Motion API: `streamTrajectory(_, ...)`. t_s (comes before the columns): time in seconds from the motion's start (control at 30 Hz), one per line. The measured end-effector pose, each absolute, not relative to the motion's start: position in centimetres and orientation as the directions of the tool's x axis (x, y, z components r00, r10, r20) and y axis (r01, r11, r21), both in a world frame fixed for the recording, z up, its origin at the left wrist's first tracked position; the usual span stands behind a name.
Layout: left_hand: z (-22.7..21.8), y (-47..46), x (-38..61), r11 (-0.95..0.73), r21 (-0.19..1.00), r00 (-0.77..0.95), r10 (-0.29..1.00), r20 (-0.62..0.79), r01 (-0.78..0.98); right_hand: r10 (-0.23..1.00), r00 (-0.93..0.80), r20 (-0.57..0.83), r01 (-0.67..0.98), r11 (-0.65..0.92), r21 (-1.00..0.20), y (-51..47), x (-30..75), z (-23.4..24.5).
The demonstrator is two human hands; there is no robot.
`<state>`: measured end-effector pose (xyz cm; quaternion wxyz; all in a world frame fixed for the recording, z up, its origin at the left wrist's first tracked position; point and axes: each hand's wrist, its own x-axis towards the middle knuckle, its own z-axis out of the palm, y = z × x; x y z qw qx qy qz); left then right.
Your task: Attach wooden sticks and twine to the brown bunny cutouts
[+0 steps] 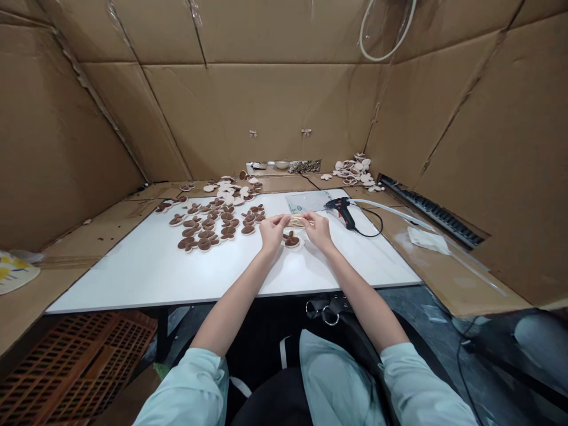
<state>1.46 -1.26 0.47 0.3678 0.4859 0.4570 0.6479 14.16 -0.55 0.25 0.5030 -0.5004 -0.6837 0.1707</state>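
Between my two hands, a bundle of thin tan strands (pixel 296 221) is stretched sideways above the white tabletop (pixel 146 278). My left hand (pixel 274 232) pinches its left end, and my right hand (pixel 318 229) pinches the right end. Whether the strands are cord or sticks is too small to tell. Just below them lies a single brown rabbit-head-shaped piece (pixel 291 239) with a pale edge. Further left are many similar brown pieces (pixel 207 232), spread in loose rows. A black hot glue gun (pixel 342 212) rests to the right of my right hand.
Pale pieces (pixel 231 190) are heaped behind the brown ones, with another pile (pixel 355 170) at the back right. A clear sheet (pixel 306 201) lies near the glue gun. Cardboard walls (pixel 284 100) enclose the table. A white cloth (pixel 428 240) lies right, an orange crate (pixel 75 361) below left.
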Motion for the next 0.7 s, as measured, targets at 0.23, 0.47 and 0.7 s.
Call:
streamTrajectory(0.23,-0.5,-0.5,1.0,-0.307,0.947,-0.17,0.942,0.289,-0.091,0.806,-0.067,0.588,0.519,0.532,-0.669,-0.4,14.0,-0.2)
streamTrajectory(0.47,0.5,-1.6,1.6,-0.208,0.95,-0.12,0.976,0.184,-0.232,0.825,-0.093,0.558,0.285,0.559,-0.779,-0.6,13.5,-0.6)
streamTrajectory(0.7,0.7,-1.6,1.3,-0.126,0.961,-0.088,0.99,0.107,-0.246,0.837,-0.076,0.541,0.263,0.541,-0.799,-0.7,13.8,-0.3)
